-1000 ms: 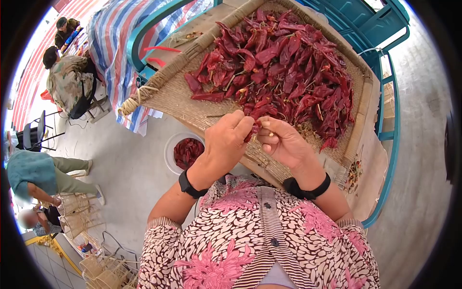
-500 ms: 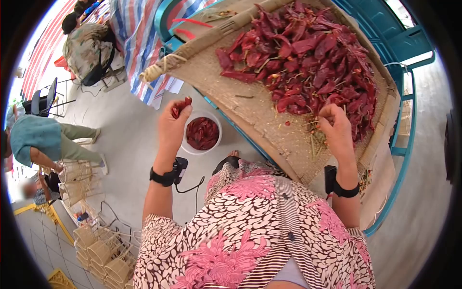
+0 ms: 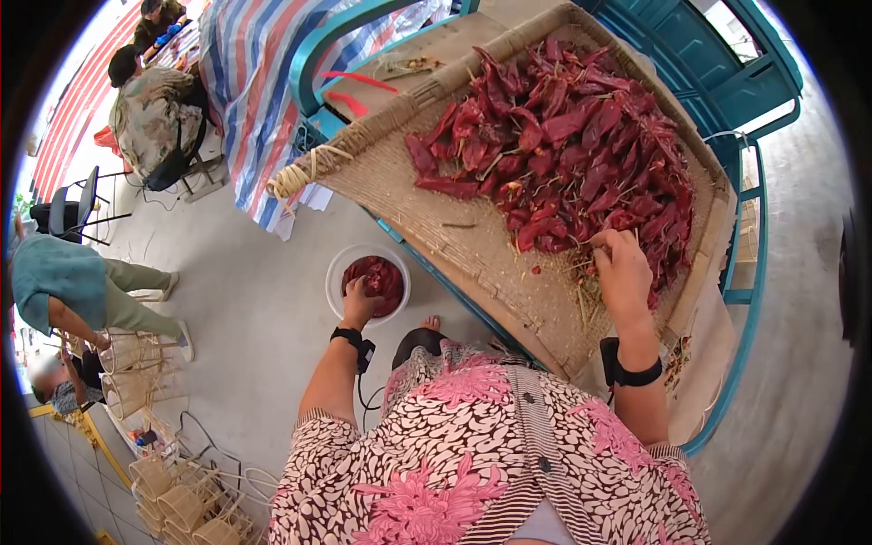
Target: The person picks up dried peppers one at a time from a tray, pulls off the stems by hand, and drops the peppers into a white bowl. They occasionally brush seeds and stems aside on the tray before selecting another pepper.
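Observation:
My left hand (image 3: 361,303) reaches into a white bucket (image 3: 331,289) on the floor, its curled fingers apart just over the dark red dried chili peppers (image 3: 389,277) inside. Whether a pepper touches its fingertips is hard to see. My right hand (image 3: 625,274) rests at the lower edge of a large heap of red dried chili peppers (image 3: 572,136) on a woven tray (image 3: 427,213). Its fingers are pinched together above loose stems (image 3: 589,300); what they hold is hidden.
The tray lies on a teal metal frame (image 3: 749,300). Striped sheeting (image 3: 250,100) hangs at the upper left. A person in a teal top (image 3: 64,282) bends beside woven baskets (image 3: 182,504); another person in a camouflage jacket (image 3: 154,118) sits farther back.
My left hand, which held up a dark red dried chili pepper, has come down into the bucket. My right hand stays at the heap's edge. The view has shifted slightly.

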